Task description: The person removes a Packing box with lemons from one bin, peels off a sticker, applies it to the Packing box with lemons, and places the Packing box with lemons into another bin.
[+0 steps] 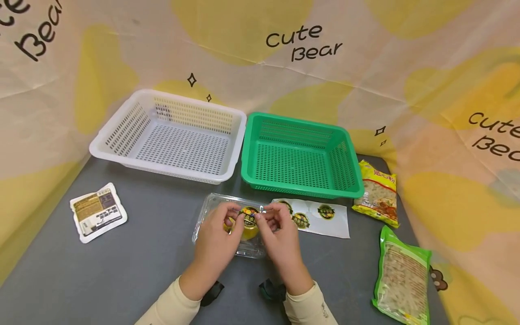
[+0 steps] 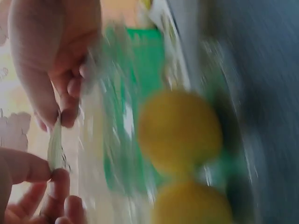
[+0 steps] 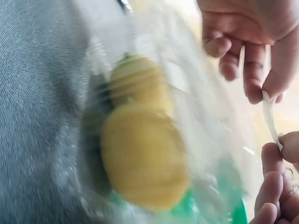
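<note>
A round sticker (image 1: pixel 248 218) with a dark and gold print is stretched between both hands. My left hand (image 1: pixel 217 237) pinches its left edge between thumb and forefinger; my right hand (image 1: pixel 283 239) pinches the right edge the same way. Edge-on, the sticker (image 2: pixel 55 145) looks like a thin pale strip in the wrist views. Below the hands sits a clear plastic box (image 1: pixel 207 205). Inside it, two round yellow fruits (image 3: pixel 145 158) show through the blurred plastic. To the right, a white sheet of stickers (image 1: pixel 338 229) lies flat, partly behind the right hand.
A white basket (image 1: pixel 178 174) and a green basket (image 1: pixel 292 188) stand side by side at the back. On the right lie a yellow food bag (image 1: pixel 378 192) and a green-edged bag (image 1: pixel 404 280). A white sealed packet (image 1: pixel 99 212) rests at the left on the grey table (image 1: pixel 138 266).
</note>
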Tool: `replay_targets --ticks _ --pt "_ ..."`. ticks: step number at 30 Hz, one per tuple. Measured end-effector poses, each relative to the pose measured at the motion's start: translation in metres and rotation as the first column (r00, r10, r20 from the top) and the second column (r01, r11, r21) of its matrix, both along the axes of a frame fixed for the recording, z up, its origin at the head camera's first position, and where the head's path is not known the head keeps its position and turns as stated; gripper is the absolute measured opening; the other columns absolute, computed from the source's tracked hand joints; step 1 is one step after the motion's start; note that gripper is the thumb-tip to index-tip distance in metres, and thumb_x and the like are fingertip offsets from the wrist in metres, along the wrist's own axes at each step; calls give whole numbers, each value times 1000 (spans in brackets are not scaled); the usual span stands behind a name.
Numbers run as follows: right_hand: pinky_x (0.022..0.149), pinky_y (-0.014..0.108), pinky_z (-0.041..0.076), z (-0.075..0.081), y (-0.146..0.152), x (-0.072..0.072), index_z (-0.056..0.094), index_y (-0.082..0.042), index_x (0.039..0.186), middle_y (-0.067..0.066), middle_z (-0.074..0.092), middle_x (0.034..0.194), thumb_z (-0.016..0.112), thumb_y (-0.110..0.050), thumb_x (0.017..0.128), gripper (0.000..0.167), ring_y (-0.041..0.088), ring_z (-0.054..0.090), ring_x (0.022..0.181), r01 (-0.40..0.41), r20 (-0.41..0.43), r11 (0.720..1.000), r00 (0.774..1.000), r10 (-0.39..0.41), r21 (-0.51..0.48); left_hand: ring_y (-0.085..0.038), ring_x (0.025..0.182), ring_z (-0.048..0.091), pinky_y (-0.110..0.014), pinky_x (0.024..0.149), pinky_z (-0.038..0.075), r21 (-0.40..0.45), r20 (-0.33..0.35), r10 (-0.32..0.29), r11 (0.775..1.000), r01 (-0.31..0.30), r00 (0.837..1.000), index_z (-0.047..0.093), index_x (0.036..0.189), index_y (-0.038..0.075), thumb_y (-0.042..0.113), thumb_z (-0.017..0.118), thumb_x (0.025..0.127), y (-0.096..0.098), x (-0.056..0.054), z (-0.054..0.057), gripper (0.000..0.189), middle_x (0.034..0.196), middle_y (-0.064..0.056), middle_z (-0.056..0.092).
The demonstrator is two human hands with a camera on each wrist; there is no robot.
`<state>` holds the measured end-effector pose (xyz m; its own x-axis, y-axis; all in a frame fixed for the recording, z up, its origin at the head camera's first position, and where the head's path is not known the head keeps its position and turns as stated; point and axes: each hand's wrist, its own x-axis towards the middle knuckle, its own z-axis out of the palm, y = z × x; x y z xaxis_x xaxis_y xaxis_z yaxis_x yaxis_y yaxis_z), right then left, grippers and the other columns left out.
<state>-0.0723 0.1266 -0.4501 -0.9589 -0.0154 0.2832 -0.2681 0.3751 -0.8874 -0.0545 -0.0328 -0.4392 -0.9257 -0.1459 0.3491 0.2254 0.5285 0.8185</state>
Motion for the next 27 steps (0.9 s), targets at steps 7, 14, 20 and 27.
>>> replay_targets --ticks 7,14,20,27 --pt "67 30 50 -7 -18 -3 81 -16 99 -8 73 89 84 -16 93 7 12 57 76 13 -122 938 992 31 346 -29 83 58 -41 74 51 -259 -225 -6 964 -54 974 83 101 5 2 80 87 -22 -3 -20 15 88 -5 74" --pt "75 38 51 -12 -24 -2 83 -13 99 -2 73 90 83 -17 94 7 19 60 84 59 -218 875 974 54 481 -33 80 55 -44 73 49 -361 -335 -44 929 -85 941 84 100 2 2 78 86 -23 -5 -32 16 84 -10 71" --pt "76 39 50 -13 -25 -2 83 -13 99 -2 70 88 84 -16 93 7 20 59 83 64 -239 867 969 65 493 -34 82 55 -45 71 48 -376 -347 -50 922 -90 936 85 99 2 4 77 87 -23 -5 -36 15 83 -10 70" --pt "83 41 50 -15 -25 0 84 -12 103 1 66 98 85 -16 91 13 23 59 93 55 -205 862 977 57 504 -42 103 55 -58 77 41 -370 -270 6 923 -109 963 85 95 8 11 88 81 -24 -5 -39 15 107 -14 69"
